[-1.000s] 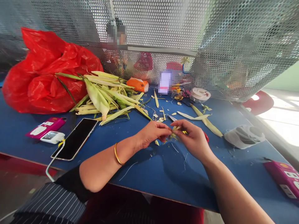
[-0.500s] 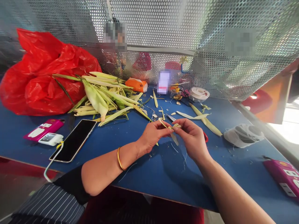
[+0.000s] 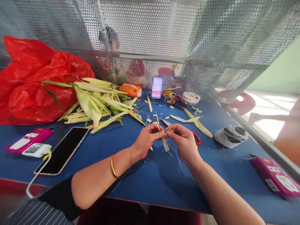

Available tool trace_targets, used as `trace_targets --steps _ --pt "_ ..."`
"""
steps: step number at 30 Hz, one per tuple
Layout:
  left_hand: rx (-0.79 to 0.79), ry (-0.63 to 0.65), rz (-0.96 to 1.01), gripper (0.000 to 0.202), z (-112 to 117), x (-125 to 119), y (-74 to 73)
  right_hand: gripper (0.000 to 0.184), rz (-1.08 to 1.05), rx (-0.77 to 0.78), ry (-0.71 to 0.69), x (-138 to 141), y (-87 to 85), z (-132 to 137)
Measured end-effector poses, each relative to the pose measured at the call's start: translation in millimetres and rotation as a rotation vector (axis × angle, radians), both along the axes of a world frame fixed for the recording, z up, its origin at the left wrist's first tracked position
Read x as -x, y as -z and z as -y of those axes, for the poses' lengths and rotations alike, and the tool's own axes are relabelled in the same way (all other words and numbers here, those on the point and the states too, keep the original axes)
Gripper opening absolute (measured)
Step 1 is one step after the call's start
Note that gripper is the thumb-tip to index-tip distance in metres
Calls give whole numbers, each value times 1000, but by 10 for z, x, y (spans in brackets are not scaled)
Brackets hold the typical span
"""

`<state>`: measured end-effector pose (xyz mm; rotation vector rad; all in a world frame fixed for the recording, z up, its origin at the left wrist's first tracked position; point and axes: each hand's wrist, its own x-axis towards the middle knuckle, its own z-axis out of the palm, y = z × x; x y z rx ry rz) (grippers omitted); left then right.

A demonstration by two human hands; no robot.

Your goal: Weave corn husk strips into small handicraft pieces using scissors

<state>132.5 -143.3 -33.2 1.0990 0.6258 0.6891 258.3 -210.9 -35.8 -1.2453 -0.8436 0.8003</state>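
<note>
Between my two hands a small strip of corn husk (image 3: 165, 144) is pinched over the middle of the table, its pale end hanging down. My left hand (image 3: 148, 139), with a gold bangle on the wrist, closes thumb and fingers on it from the left. From the right, my right hand (image 3: 183, 140) grips the same husk with its fingertips. Scissors with red handles (image 3: 197, 138) lie behind and beside my right hand, partly covered by it. A heap of corn husks (image 3: 100, 103) lies to the left, against a red plastic bag (image 3: 42, 84).
On the blue table (image 3: 140, 178) are a black phone (image 3: 64, 150), a magenta power bank (image 3: 30, 139) and another at the right (image 3: 273, 176). A spool of white thread (image 3: 231, 136) and a tape roll (image 3: 191, 97) stand right. Perforated metal (image 3: 150, 28) walls the back.
The view has shifted, so the table things sit further left. My hands stay together on the husk strip, whose hanging end now shows more clearly below the fingers.
</note>
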Motion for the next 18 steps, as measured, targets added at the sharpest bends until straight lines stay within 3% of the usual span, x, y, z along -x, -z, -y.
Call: trace_targets --steps 12,15,18 --pt "36 23 -57 23 -57 28 -4 9 118 -14 1 -44 6 5" --pt "102 -3 -48 23 -91 34 0 14 315 1 -34 -140 -16 28" --pt "172 -11 -26 23 -130 39 7 26 620 -114 -11 -250 -71 70"
